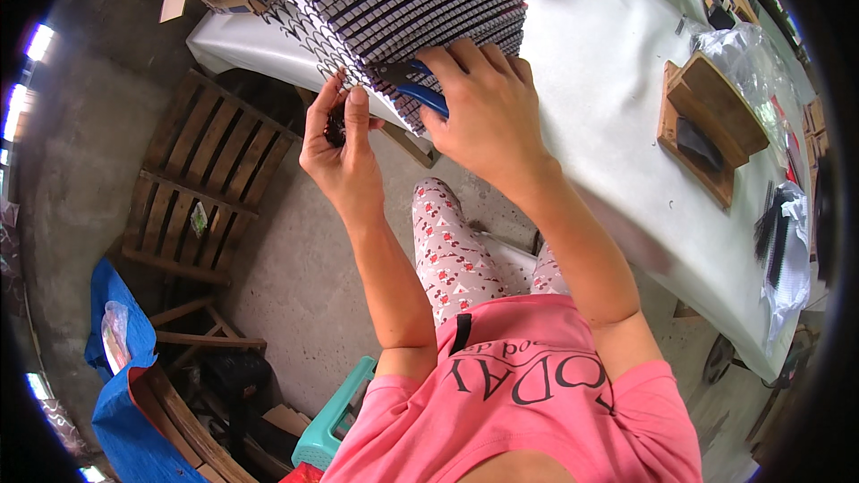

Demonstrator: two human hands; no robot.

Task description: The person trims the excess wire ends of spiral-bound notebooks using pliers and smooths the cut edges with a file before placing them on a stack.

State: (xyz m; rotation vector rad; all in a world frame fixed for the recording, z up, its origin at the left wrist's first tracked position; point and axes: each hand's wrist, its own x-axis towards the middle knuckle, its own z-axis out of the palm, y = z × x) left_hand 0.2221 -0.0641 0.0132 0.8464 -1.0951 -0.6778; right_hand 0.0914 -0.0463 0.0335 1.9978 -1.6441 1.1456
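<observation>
**Both hands at the edge of the striped stack**

Left hand point(343, 145) is curled nearly closed, thumb and fingertips pinching a small dark piece point(335, 128) right against the near corner of the stack of striped cards point(403, 0). Her right hand point(483, 107) is wrapped round a blue-handled tool point(420, 94), fingers folded over it and pressing it to the same near edge of the stack; the tool's working end is hidden under the cards.

That stack is a thick fan of stiff sheets, black and white in narrow bars, scalloped along the left side, lying on the white-covered table point(617, 125). To the right of the stack on that table stands an open wooden box point(707, 125) with something dark and flat inside it. Farther right from the stack lie clear plastic bags point(747, 63), crinkled and glossy, and a bundle of black strips point(771, 224). Below and left of the stack, on the concrete floor, rests a wooden pallet point(201, 188).
</observation>
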